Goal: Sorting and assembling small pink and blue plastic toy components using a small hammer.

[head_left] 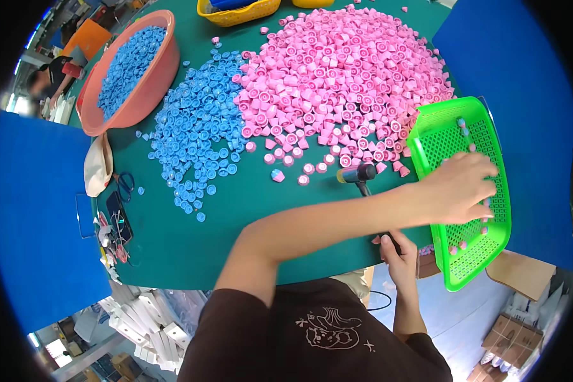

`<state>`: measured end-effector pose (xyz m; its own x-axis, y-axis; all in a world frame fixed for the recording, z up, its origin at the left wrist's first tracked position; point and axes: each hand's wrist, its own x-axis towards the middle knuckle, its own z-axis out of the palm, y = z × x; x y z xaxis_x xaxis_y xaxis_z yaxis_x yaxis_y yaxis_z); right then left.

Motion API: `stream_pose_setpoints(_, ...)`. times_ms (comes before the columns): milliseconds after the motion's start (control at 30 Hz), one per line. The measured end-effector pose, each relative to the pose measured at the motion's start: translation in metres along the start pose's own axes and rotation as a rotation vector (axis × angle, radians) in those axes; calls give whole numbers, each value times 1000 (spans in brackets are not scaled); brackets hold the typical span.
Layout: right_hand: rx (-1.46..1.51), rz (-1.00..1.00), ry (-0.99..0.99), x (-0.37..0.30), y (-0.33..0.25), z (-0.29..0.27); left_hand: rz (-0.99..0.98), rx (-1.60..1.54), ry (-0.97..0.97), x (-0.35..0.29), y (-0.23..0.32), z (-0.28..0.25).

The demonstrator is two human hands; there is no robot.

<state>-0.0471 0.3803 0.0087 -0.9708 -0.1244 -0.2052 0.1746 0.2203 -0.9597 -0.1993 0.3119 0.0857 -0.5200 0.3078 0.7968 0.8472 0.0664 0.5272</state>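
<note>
Working surface from the head view. I am seeing the left hand (463, 186) crossing over to the far right, its fingers spread and lying in the green basket (474, 251), which is overhanging the table edge with a few pink pieces inside; whether it is pinching 1 of them I cannot tell. The right hand (398, 251) is sitting beneath the left forearm, closing on the handle of a small mallet (361, 176), whose head is resting just left of the basket. The pink cap pile (347, 76) is lying beyond both hands, touching the basket's upper corner; the blue cap pile (197, 127) and 1 salmon basin (149, 92) are lying well apart to the left.
</note>
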Motion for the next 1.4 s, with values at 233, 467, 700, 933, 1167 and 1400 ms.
stream_pose_setpoints(233, -179, -203, 52, 12, -4, -19, -539, 626, 5, -152, 8, -180)
stream_pose_setpoints(467, -514, -439, -92, 29, -28, -20, -641, 660, -180, -187, 11, -218)
stream_pose_setpoints(700, -753, -634, -50, 26, -28, -19, -218, -14, -43, -22, -11, -121)
stream_pose_setpoints(933, -550, -475, -8, -12, -59, -41, -158, -135, -152, 39, -40, -77)
stream_pose_setpoints(1167, -134, -120, 89, -7, -56, -28, -326, 951, -157, -95, -143, -205)
stream_pose_setpoints(1400, -197, -175, 307, 38, -12, 2, -428, 790, -303, -154, -74, -191)
